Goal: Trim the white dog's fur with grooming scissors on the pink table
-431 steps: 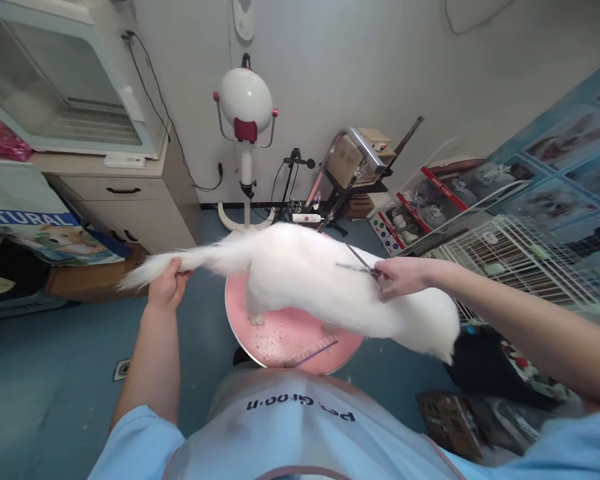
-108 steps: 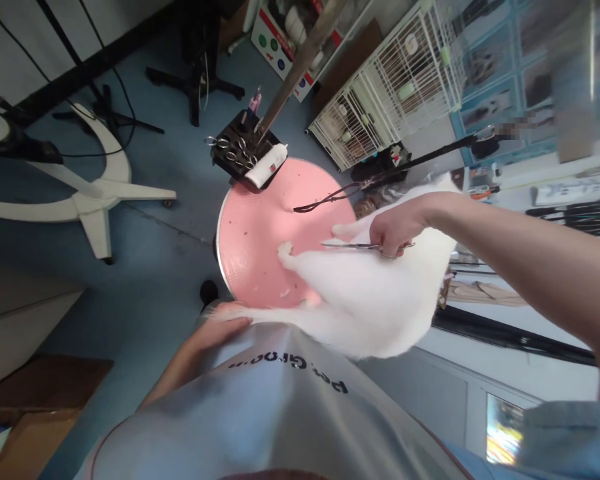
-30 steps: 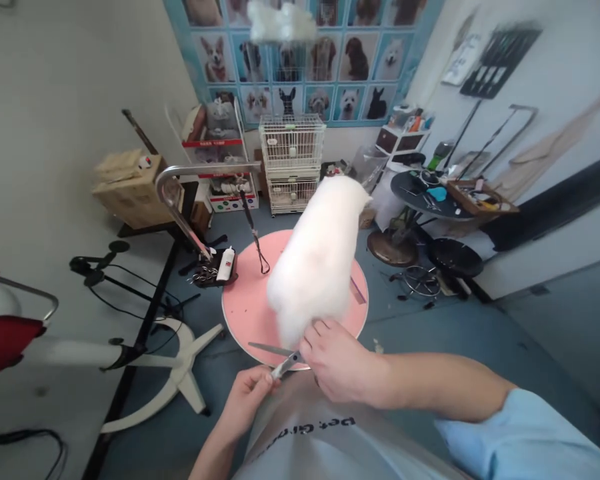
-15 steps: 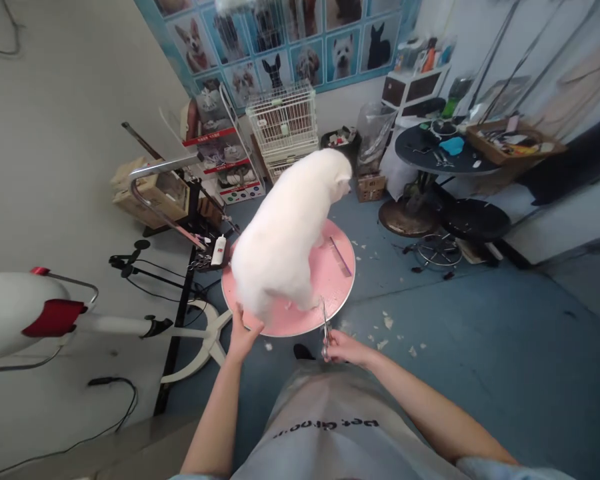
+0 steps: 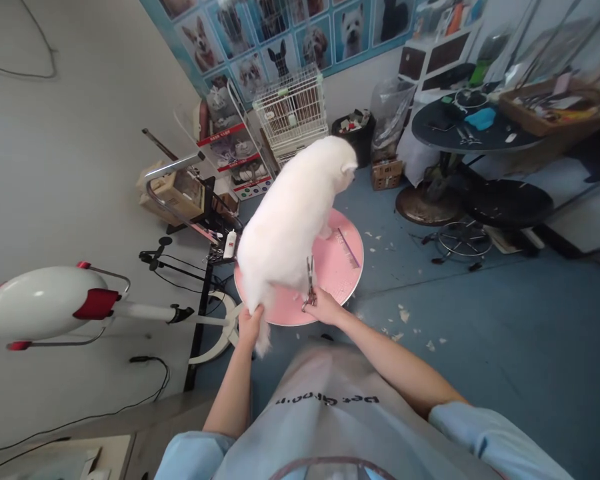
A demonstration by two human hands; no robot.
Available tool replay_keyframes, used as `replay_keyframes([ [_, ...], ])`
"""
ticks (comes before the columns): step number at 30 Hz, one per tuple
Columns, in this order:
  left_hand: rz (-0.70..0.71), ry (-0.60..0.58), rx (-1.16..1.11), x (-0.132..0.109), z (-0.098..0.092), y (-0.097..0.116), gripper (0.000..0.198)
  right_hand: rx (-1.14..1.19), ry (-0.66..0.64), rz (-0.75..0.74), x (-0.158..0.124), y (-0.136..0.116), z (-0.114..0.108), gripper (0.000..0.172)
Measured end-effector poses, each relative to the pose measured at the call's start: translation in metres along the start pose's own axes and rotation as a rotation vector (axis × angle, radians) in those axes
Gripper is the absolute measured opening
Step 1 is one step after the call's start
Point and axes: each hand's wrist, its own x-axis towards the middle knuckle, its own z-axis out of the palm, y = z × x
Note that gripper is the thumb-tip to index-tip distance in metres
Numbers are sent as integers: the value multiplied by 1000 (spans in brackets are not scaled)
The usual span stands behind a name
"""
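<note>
A white fluffy dog [image 5: 293, 207] stands on a round pink table [image 5: 337, 280], its head turned away to the far right. At its rear, my left hand [image 5: 250, 325] is closed around the tail [image 5: 263, 339], whose furry end hangs down past the table's near edge. My right hand [image 5: 325, 307] grips a pair of scissors [image 5: 310, 283] by the handles, blades pointing up beside the dog's hind leg. A comb [image 5: 348, 248] with a purple spine lies on the pink surface to the dog's right.
Left of the table are a white bottle [image 5: 230, 245], a bent metal arm [image 5: 167, 200] and a white dryer [image 5: 50, 303] on a stand. A wire cage [image 5: 290, 113] stands behind. At right, a dark round table [image 5: 465, 133] holds tools; a black stool [image 5: 510, 203] stands below. Fur clippings litter the floor.
My left hand has closed on the tail. My right hand has brought the scissors up and left, close to the dog's hind leg. The view has shifted slightly.
</note>
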Motion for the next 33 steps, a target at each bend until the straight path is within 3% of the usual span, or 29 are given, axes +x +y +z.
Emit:
replay_keyframes([
  [6,30,-29,66,-9,-9,15,40,-75,54,61,-2,3,17,23],
  [8,26,-46,72,-9,-11,18,40,-49,52,17,-2,6,21,26],
  [14,23,-65,144,-6,-24,12,39,25,66,19,5,14,25,23],
  [24,54,-11,314,8,-41,-3,37,32,50,-81,25,39,6,31],
  [26,62,9,325,9,-42,-4,36,-28,50,-113,32,41,-4,34],
  [29,67,55,352,7,-44,-3,36,-158,30,-133,47,41,-24,24],
  [33,18,159,375,-4,-40,0,36,-280,-4,-249,70,34,-50,35],
])
